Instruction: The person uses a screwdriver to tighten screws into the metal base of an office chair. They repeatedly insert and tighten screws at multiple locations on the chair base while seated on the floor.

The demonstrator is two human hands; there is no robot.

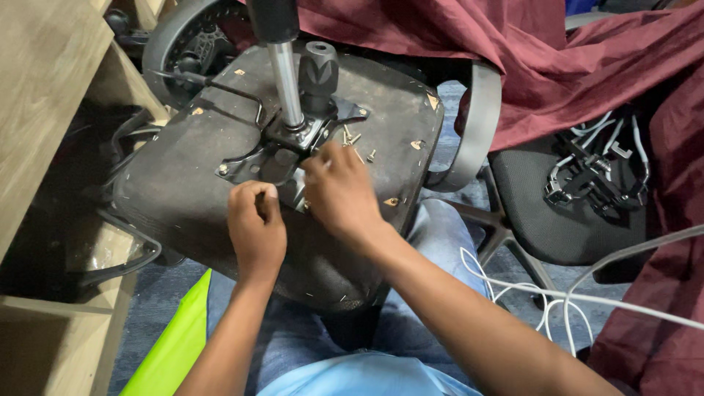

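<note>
Both forearms are seen bare, with no sleeves reaching them. Blue jeans (440, 242) are worn on the legs, and a light blue shirt (359, 378) is seen just below the jeans. No rings or watch are seen.

Head view, as I log it: upturned chair seat (220, 169), black underside up, resting across my lap. Metal mounting plate (293, 147) at its centre, chrome gas cylinder (286, 81) rising from it, black knob (318, 72) beside. Loose screws (352, 137) on the seat near the plate. My left hand (257, 227) is curled closed beside the plate; my right hand (339, 192) fingers its edge. Maroon cloth (557, 51) over a second chair (565, 213); white cables (543, 293) lower right; wooden shelving (44, 88) left.
</note>
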